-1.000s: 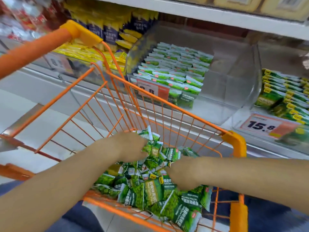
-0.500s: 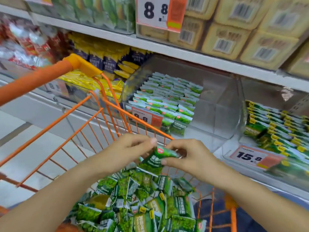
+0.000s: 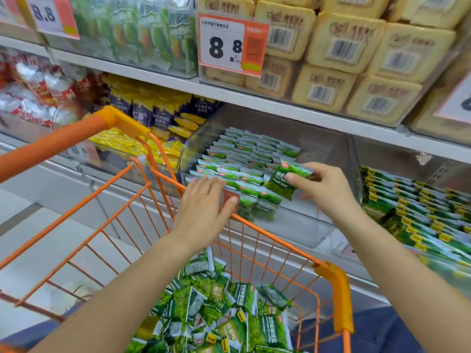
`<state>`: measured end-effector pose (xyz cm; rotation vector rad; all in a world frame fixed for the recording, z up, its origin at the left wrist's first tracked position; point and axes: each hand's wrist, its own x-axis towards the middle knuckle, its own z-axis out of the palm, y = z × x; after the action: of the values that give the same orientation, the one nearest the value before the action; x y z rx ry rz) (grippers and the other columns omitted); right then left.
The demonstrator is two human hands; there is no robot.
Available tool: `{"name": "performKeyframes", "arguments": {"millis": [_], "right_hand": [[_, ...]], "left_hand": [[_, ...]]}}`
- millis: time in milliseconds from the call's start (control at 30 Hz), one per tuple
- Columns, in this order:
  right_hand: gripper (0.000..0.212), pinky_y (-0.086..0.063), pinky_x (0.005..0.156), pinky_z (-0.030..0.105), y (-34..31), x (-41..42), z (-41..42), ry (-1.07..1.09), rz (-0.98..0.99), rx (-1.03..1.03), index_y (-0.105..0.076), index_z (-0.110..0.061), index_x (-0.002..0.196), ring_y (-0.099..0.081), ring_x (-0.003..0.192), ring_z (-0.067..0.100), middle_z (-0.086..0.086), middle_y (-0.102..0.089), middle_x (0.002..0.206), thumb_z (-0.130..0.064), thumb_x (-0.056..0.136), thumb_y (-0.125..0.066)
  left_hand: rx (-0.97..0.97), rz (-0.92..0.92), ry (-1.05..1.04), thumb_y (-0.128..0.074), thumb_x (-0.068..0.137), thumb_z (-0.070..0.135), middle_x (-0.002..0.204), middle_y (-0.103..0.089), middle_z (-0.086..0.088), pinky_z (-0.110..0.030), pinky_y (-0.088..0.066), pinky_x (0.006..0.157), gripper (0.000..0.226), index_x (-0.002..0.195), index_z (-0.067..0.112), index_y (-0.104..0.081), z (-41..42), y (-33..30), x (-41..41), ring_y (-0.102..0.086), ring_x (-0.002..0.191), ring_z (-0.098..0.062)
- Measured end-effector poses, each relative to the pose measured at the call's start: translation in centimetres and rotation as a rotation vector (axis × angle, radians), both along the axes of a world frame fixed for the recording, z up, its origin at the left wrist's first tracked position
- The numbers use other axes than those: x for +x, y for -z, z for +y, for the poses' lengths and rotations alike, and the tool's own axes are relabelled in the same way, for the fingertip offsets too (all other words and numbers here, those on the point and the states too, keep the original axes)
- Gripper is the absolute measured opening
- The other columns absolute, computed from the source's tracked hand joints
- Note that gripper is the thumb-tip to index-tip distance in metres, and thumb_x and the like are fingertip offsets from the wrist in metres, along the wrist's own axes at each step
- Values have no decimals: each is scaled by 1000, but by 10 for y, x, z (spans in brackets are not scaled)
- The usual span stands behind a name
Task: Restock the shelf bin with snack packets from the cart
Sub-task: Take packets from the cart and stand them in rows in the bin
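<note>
Nearest, a heap of green snack packets (image 3: pixel 219 312) lying loose in the orange wire cart (image 3: pixel 334 296). Above the cart's front rim, left hand (image 3: pixel 204 212) reaching flat, fingers straight, holding nothing, fingertips at the front edge of the clear shelf bin (image 3: pixel 318 220). Just right of it, right hand (image 3: pixel 323 187) pinching 1 green packet (image 3: pixel 285 182) over the bin's neat rows of packets (image 3: pixel 244 159). Farther up, a price tag (image 3: pixel 232 44) marked 8.8 before stacked tan biscuit packs (image 3: pixel 356 54).
</note>
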<state>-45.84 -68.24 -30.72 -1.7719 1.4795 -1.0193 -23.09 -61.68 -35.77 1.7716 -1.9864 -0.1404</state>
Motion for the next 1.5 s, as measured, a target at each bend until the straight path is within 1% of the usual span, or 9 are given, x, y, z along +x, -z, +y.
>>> {"name": "performKeyframes", "arguments": {"millis": [167, 233, 367, 600, 800, 1000, 1267, 1400, 1500], "right_hand": [[26, -55, 77, 35, 25, 7, -33, -85, 286, 359, -69, -2, 93, -69, 82, 27, 9, -68, 91, -25, 82, -75], [22, -50, 67, 29, 31, 14, -36, -174, 479, 360, -68, -5, 79, -67, 83, 29, 9, -65, 88, -26, 83, -74], [31, -48, 67, 26, 32, 22, -39, -220, 629, 275, -75, -6, 94, -56, 70, 5, -11, -58, 88, -32, 78, -78], [27, -56, 74, 24, 42, 13, -42, -190, 359, 480, -73, 1, 99, -68, 87, 17, 8, -65, 116, -17, 79, -77], [18, -50, 83, 29, 38, 14, -36, -29, 261, 274, -75, 2, 90, -63, 100, 20, 11, -67, 115, -12, 78, -77], [25, -47, 84, 27, 36, 29, -36, -136, 506, 249, -74, -1, 96, -59, 114, 21, 8, -65, 122, -21, 83, -74], [22, -56, 81, 30, 26, 10, -21, -195, 261, 547, -72, -20, 89, -69, 89, 13, -6, -59, 119, -41, 87, -65], [26, -53, 72, 35, 21, 1, 7, -57, 749, -174, -72, -21, 102, -65, 90, 19, -2, -70, 104, -39, 94, -55], [25, -52, 58, 34, 14, 11, 55, -271, 596, -567, -71, -20, 91, -65, 75, 19, -4, -67, 82, -35, 92, -51]], "left_hand": [[-39, -30, -18, -16, 94, 58, 150, -38, 3, -26, 4, 116, 67, 145, 20, -39, 0, 11, 4, -24, 142, -14], [-62, -33, -22, -11, 92, 59, 149, -39, 1, -25, 3, 116, 72, 145, 20, -41, 0, 12, 5, -26, 141, -16], [-53, -37, -26, -8, 90, 59, 149, -39, 1, -28, -2, 116, 75, 145, 20, -41, 0, 13, 5, -27, 140, -16], [-70, -46, -16, -17, 95, 54, 141, -49, -4, -36, -17, 114, 66, 138, 15, -50, -3, 16, 8, -37, 134, -21], [-76, -59, -23, -16, 95, 53, 141, -48, -3, -34, -14, 114, 66, 139, 16, -49, -2, 17, 8, -36, 135, -20], [-76, -65, -21, -14, 95, 54, 143, -46, -2, -33, -12, 115, 68, 141, 17, -47, -3, 19, 9, -34, 136, -19], [-69, -56, 16, -15, 95, 55, 144, -45, -3, -32, -13, 114, 68, 141, 16, -46, -3, 15, 11, -35, 135, -19], [-28, 8, 34, -34, 101, 45, 150, -36, -5, -34, -13, 115, 52, 143, 15, -43, 3, 3, 11, -28, 139, -21], [-115, 117, 77, -44, 100, 34, 129, -53, -3, -39, -38, 100, 34, 126, 16, -56, 18, -20, 5, -45, 122, -21]]}}
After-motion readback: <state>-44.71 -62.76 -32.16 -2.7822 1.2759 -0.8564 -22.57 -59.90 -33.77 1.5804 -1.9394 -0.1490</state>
